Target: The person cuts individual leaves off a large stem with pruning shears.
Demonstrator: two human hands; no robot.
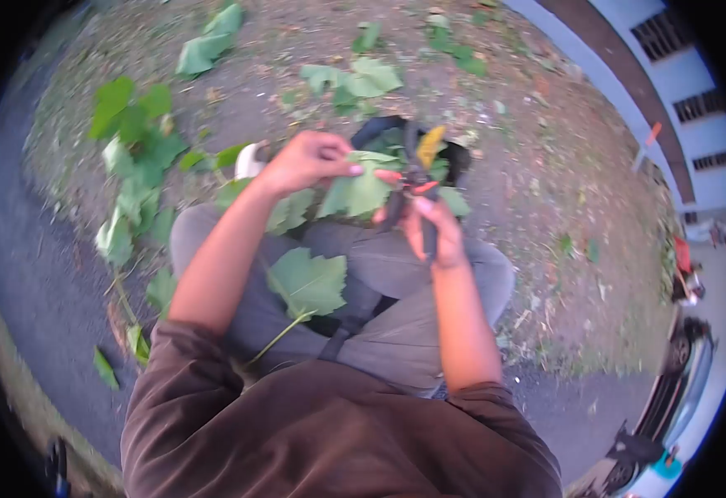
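Note:
My left hand (pixel 309 162) pinches the edge of a broad green leaf (pixel 366 192) between thumb and fingertips, out in front of my knees. Wrapped around a pair of pruning shears (pixel 430 236) is my right hand (pixel 439 226). The shears have dark handles with orange parts and point away from me, right beside the held leaf. A black container (pixel 378 126) lies behind both hands, with a yellow leaf (pixel 431 146) overlapping it. Another large leaf (pixel 309 280) rests on my grey trousers, its long stem toward my waist.
Leafy cuttings (pixel 135 178) lie on the ground to my left, and more leaves (pixel 355 79) are scattered ahead on dirt. Pavement (pixel 31 282) runs along the left side. A white building (pixel 670 91) and a parked car (pixel 680 386) stand at the right.

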